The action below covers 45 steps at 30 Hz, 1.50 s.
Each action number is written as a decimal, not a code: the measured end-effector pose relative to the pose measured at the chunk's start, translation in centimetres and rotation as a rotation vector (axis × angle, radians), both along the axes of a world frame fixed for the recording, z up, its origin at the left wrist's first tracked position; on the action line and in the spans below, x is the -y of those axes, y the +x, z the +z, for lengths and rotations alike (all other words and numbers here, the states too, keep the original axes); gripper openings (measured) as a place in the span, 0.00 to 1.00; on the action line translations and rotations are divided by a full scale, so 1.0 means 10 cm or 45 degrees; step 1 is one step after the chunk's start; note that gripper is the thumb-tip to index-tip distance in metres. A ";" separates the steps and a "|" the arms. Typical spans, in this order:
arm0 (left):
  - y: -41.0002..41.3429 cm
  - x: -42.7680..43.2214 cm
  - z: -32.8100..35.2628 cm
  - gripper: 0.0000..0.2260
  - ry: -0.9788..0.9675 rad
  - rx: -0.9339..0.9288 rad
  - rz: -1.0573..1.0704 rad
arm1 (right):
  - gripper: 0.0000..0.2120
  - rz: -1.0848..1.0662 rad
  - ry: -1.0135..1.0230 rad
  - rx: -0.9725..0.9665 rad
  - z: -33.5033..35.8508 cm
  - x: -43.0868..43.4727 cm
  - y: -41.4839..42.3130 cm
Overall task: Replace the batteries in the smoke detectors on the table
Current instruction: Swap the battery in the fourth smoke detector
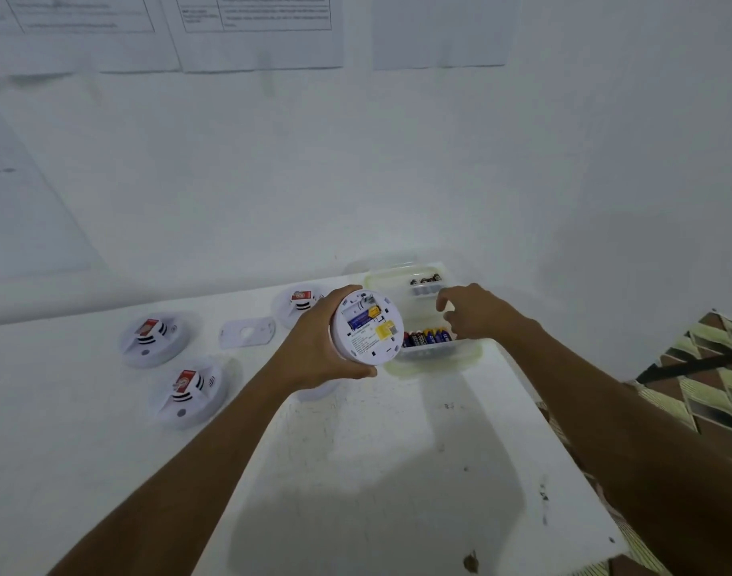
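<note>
Your left hand (314, 347) grips the smoke detector (368, 326); your right hand (480, 311) curls over the battery box (434, 352), so I cannot tell whether it pinches anything.

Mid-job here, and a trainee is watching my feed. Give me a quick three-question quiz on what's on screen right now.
1. True or false: the left hand grips a smoke detector turned so that its open battery bay faces the camera.
2. How many red-labelled detectors lie on the table? A) one B) three C) five
3. Fill in: the right hand is over the clear container that holds ____.

Key: 1 true; 2 B; 3 batteries.
</note>
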<state>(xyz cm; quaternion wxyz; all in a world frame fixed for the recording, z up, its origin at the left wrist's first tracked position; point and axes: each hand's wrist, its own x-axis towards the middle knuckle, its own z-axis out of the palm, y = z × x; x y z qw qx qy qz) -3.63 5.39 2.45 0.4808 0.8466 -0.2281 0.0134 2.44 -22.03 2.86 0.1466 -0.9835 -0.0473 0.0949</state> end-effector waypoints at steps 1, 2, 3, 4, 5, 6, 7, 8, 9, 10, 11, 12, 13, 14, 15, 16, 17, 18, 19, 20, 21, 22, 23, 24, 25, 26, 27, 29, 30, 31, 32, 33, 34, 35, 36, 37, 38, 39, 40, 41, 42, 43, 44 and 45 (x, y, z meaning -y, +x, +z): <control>0.00 0.01 -0.01 0.43 0.003 0.002 0.005 | 0.08 -0.001 0.089 0.035 0.03 0.01 -0.04; 0.00 0.02 -0.02 0.43 0.007 0.002 0.008 | 0.08 0.006 0.199 0.088 0.08 0.00 -0.09; -0.01 0.02 -0.02 0.42 0.004 0.004 0.006 | 0.07 0.025 0.333 0.152 0.13 -0.04 -0.17; -0.01 0.03 -0.03 0.42 0.000 0.009 0.007 | 0.07 0.052 0.469 0.219 0.18 -0.11 -0.26; -0.02 0.04 -0.04 0.42 -0.001 0.017 0.011 | 0.06 0.088 0.582 0.300 0.24 -0.21 -0.36; -0.03 0.05 -0.05 0.42 0.003 0.025 0.015 | 0.06 0.127 0.662 0.376 0.29 -0.32 -0.47; -0.03 0.06 -0.06 0.41 0.007 0.033 0.019 | 0.05 0.157 0.722 0.426 0.31 -0.43 -0.56; -0.03 0.07 -0.08 0.40 0.008 0.031 0.020 | 0.05 0.177 0.776 0.449 0.31 -0.54 -0.65; -0.03 0.08 -0.10 0.40 0.006 0.023 0.017 | 0.05 0.181 0.817 0.464 0.29 -0.63 -0.71; -0.03 0.08 -0.12 0.39 0.007 0.018 0.019 | 0.05 0.167 0.855 0.486 0.25 -0.70 -0.75; -0.04 0.08 -0.14 0.40 0.012 0.018 0.026 | 0.06 0.124 0.895 0.509 0.21 -0.76 -0.78; -0.04 0.09 -0.15 0.41 0.019 0.019 0.037 | 0.06 0.052 0.946 0.525 0.18 -0.81 -0.80; -0.04 0.09 -0.16 0.41 0.028 0.030 0.046 | 0.05 -0.035 0.999 0.533 0.16 -0.86 -0.82; -0.05 0.10 -0.16 0.42 0.036 0.048 0.058 | 0.05 -0.120 1.048 0.531 0.14 -0.90 -0.84; -0.05 0.11 -0.16 0.41 0.045 0.064 0.066 | 0.05 -0.189 1.085 0.526 0.13 -0.94 -0.85; -0.06 0.12 -0.16 0.40 0.053 0.066 0.071 | 0.05 -0.241 1.109 0.514 0.12 -0.98 -0.86; -0.06 0.13 -0.17 0.39 0.062 0.053 0.075 | 0.05 -0.277 1.129 0.495 0.12 -1.01 -0.88; -0.06 0.13 -0.18 0.38 0.069 0.026 0.077 | 0.05 -0.308 1.150 0.468 0.12 -1.04 -0.88; -0.07 0.13 -0.19 0.37 0.069 -0.012 0.078 | 0.05 -0.335 1.171 0.441 0.13 -1.06 -0.89; -0.08 0.13 -0.20 0.36 0.067 -0.042 0.078 | 0.05 -0.358 1.191 0.417 0.13 -1.08 -0.90; -0.08 0.13 -0.21 0.35 0.061 -0.055 0.076 | 0.05 -0.376 1.211 0.399 0.13 -1.10 -0.90; -0.08 0.12 -0.21 0.35 0.064 -0.056 0.072 | 0.05 -0.396 1.230 0.387 0.13 -1.11 -0.90; -0.07 0.13 -0.21 0.35 0.066 -0.064 0.069 | 0.05 -0.415 1.245 0.383 0.13 -1.11 -0.91; -0.08 0.13 -0.20 0.35 0.065 -0.067 0.064 | 0.05 -0.432 1.260 0.382 0.13 -1.12 -0.91; -0.07 0.13 -0.20 0.36 0.056 -0.073 0.064 | 0.05 -0.441 1.276 0.385 0.12 -1.12 -0.91; -0.06 0.13 -0.19 0.37 0.049 -0.064 0.055 | 0.05 -0.448 1.294 0.393 0.11 -1.11 -0.91; -0.05 0.13 -0.19 0.37 0.043 -0.066 0.053 | 0.04 -0.456 1.313 0.404 0.10 -1.11 -0.91; -0.05 0.15 -0.18 0.37 0.011 -0.096 0.051 | 0.04 -0.474 1.340 0.424 0.09 -1.11 -0.90; -0.05 0.16 -0.18 0.39 -0.019 -0.097 0.059 | 0.04 -0.470 1.334 0.435 0.08 -1.11 -0.90; -0.04 0.15 -0.20 0.41 -0.051 -0.098 0.068 | 0.03 -0.463 1.324 0.448 0.07 -1.12 -0.90; -0.03 0.16 -0.19 0.42 -0.069 -0.066 0.070 | 0.03 -0.461 1.320 0.472 0.07 -1.12 -0.89; -0.01 0.16 -0.20 0.42 -0.084 -0.067 0.063 | 0.02 -0.456 1.317 0.512 0.08 -1.12 -0.88; 0.01 0.17 -0.19 0.42 -0.068 -0.045 0.054 | 0.03 -0.448 1.293 0.575 0.08 -1.11 -0.87; 0.02 0.18 -0.16 0.43 -0.058 -0.042 0.036 | 0.04 -0.441 1.250 0.656 0.08 -1.11 -0.87; 0.03 0.19 -0.14 0.43 -0.052 -0.048 0.023 | 0.04 -0.439 1.204 0.741 0.08 -1.11 -0.86; 0.04 0.20 -0.15 0.45 -0.096 -0.104 0.008 | 0.04 -0.439 1.176 0.805 0.09 -1.11 -0.86; 0.05 0.20 -0.17 0.45 -0.089 -0.117 0.006 | 0.03 -0.434 1.184 0.832 0.09 -1.12 -0.85; 0.06 0.20 -0.17 0.45 -0.070 -0.130 0.019 | 0.03 -0.415 1.225 0.828 0.09 -1.13 -0.85; 0.07 0.19 -0.17 0.44 -0.027 -0.112 0.020 | 0.03 -0.395 1.278 0.806 0.09 -1.13 -0.83; 0.08 0.18 -0.17 0.41 -0.022 -0.114 0.017 | 0.03 -0.382 1.328 0.782 0.11 -1.11 -0.82; 0.08 0.17 -0.14 0.39 -0.006 -0.070 0.023 | 0.03 -0.385 1.370 0.766 0.13 -1.05 -0.78; 0.10 0.14 -0.13 0.40 0.007 -0.005 0.038 | 0.03 -0.393 1.394 0.765 0.17 -0.96 -0.74; 0.12 0.11 -0.13 0.41 0.019 0.060 0.057 | 0.03 -0.400 1.372 0.772 0.19 -0.82 -0.67; 0.13 0.07 -0.12 0.43 0.012 0.089 0.064 | 0.03 -0.394 1.299 0.777 0.21 -0.66 -0.59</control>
